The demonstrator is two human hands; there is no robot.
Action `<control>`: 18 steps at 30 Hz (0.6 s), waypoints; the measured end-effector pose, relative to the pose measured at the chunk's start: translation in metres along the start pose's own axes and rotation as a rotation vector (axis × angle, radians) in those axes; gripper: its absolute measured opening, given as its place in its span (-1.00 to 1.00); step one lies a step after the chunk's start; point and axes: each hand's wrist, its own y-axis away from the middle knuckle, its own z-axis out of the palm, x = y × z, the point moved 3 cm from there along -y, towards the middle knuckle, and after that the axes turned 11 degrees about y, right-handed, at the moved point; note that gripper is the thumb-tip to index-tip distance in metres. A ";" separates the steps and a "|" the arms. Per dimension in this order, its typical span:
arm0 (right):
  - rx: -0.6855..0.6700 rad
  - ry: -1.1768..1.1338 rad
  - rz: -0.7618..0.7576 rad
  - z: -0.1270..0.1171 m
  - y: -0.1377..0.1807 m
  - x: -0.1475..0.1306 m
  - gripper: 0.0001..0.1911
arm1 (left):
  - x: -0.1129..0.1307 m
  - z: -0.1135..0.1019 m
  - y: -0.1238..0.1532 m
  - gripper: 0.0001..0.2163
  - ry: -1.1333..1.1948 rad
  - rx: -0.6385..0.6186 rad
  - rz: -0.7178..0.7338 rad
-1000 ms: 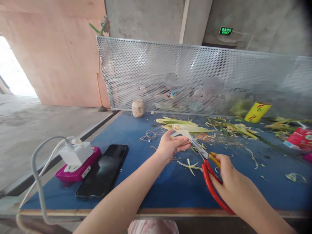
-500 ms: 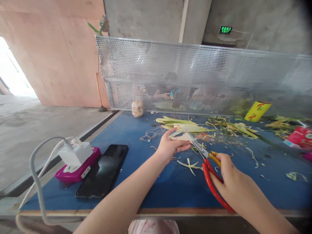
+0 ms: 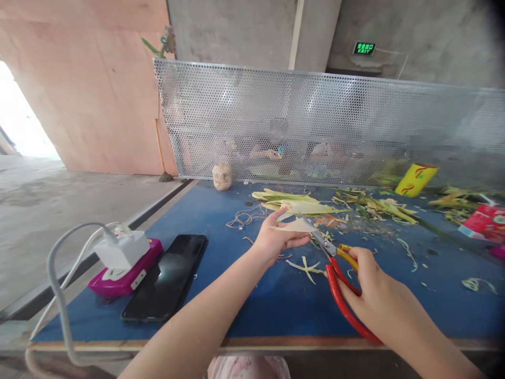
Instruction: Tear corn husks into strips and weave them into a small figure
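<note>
My left hand [image 3: 278,237] is closed on a pale, flat piece of husk [image 3: 295,226], pinched between thumb and fingers above the table. The scissors [image 3: 325,243] are in my right hand [image 3: 369,279], whose fingers are wrapped around the red and yellow handles. Their blades point up and left and meet the right end of the pale piece. How far the blades are apart is hard to make out. Just beyond my left hand lie long, pale green corn husks [image 3: 303,204]. A star-shaped husk scrap [image 3: 306,269] rests below the blades.
A black phone [image 3: 168,279] and a purple power strip [image 3: 130,279] with a white charger [image 3: 122,248] lie at the left. Behind stand a cream jar [image 3: 222,177], a yellow canister [image 3: 416,180] and a perforated metal screen [image 3: 244,116]. A red carton [image 3: 485,222] is at right.
The scissor blades and the pale piece have shifted slightly against each other, and the piece shows a flatter outline. Both hands stay almost in place.
</note>
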 end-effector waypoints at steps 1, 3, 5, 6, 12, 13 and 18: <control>0.003 0.006 -0.001 0.000 0.000 0.000 -0.56 | 0.000 0.001 0.000 -0.22 -0.009 -0.002 -0.002; 0.002 0.006 -0.006 0.000 0.000 -0.001 -0.56 | 0.001 0.002 0.001 -0.22 -0.026 -0.005 0.006; -0.005 0.000 -0.017 0.000 0.001 -0.001 -0.56 | 0.001 0.002 0.001 -0.23 -0.039 -0.010 0.021; -0.009 -0.005 -0.022 -0.001 0.001 -0.001 -0.57 | 0.002 0.002 0.002 -0.24 -0.043 -0.012 0.027; -0.054 -0.067 -0.031 0.000 0.002 0.001 -0.63 | 0.003 0.002 0.003 -0.27 -0.064 -0.029 0.053; -0.064 -0.081 -0.028 0.000 0.002 0.002 -0.63 | 0.003 0.002 0.003 -0.27 -0.070 -0.032 0.053; -0.106 -0.205 0.025 -0.002 0.001 0.003 -0.63 | 0.002 0.002 0.003 -0.19 -0.086 -0.029 0.034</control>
